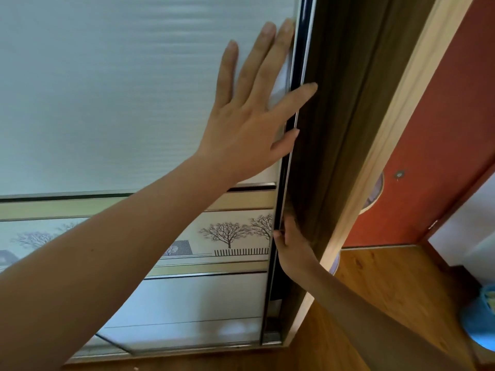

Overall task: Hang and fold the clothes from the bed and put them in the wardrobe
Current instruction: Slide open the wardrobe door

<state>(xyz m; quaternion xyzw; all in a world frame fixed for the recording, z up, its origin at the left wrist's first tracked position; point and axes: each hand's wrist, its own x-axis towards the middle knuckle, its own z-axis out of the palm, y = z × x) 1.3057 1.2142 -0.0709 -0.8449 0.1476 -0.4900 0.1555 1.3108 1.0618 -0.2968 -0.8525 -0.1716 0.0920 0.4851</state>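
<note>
A small metal fitting (400, 174) is fixed on the red wall (455, 116). Below the wall a wooden floor (388, 285) is seen, w/ a blue obj. (482, 325) on it.

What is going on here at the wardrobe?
A person is handling the wardrobe's sliding door. The left hand lies flat, fingers straight, high on the door near its right edge. The right hand, lower down, grips that edge beside the dark side frame. The door sits at or almost against the frame; no clothes show.

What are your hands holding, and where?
The right hand grips the sliding door by its right edge. The left hand only presses flat on its panel.
</note>
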